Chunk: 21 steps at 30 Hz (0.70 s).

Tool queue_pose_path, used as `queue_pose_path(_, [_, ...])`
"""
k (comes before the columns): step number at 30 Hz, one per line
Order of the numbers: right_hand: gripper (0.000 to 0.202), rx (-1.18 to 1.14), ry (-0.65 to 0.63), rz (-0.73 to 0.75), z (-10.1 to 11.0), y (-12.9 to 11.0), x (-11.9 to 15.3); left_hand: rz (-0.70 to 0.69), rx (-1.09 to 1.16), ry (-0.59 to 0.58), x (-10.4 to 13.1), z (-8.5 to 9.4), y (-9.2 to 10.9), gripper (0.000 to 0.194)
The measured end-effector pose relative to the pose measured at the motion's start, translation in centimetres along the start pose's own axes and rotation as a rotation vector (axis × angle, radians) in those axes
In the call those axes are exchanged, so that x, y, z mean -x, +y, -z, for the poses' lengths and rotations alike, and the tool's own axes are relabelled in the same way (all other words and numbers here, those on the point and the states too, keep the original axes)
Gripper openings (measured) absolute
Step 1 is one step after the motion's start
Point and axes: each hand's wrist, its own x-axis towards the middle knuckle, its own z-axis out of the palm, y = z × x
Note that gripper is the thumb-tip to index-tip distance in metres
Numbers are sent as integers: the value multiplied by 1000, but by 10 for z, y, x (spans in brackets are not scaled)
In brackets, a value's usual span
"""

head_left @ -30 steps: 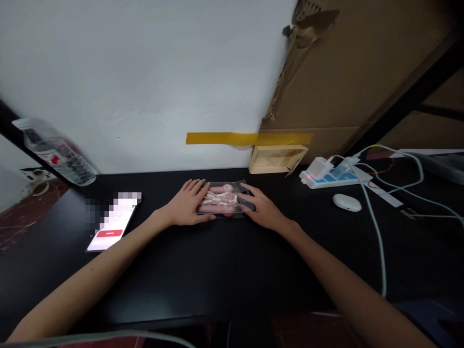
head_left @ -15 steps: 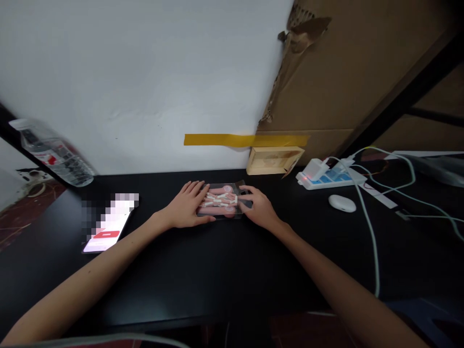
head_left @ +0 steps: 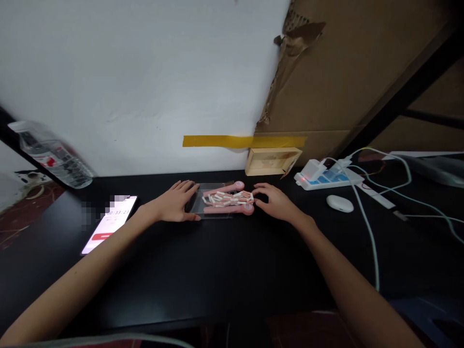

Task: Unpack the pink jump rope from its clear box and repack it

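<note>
A clear plastic package [head_left: 199,207] lies flat on the black table. My left hand [head_left: 176,202] grips its left end, fingers at the far edge and thumb at the near edge. Partly out of the package's right end is a jump rope with two pink handles [head_left: 237,209] and a bundled rope of pink and white beads [head_left: 224,198]. The handles lie on either side of the beads, their round ends toward the right. My right hand [head_left: 273,202] pinches the right end of the beaded rope between thumb and fingertips.
A lit phone [head_left: 110,224] lies at the left, near a tilted water bottle [head_left: 54,154]. Behind stands a shallow wooden box [head_left: 271,162]. To the right are a power strip [head_left: 326,178] with cables and a white earbud case [head_left: 340,203].
The jump rope has slid rightward, partly out of the clear package. My right hand has moved right with the beads, and my left hand has shifted slightly left.
</note>
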Motion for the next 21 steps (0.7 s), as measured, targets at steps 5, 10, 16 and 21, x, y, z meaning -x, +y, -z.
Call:
queue_pose_path(5, [74, -183, -119, 172, 8, -9, 4, -2, 13, -1, 0, -1, 0, 108])
queue_pose_path(10, [83, -95, -173, 236, -2, -22, 6, -59, -24, 28, -1, -7, 7, 105])
queue_pose_path(16, [65, 30, -142, 263, -8, -22, 4, -26, -75, 29, -4, -10, 18, 109])
queue_pose_path(21, [60, 94, -125, 290, -6, -25, 3, 27, -98, 38, -5, -12, 24, 108])
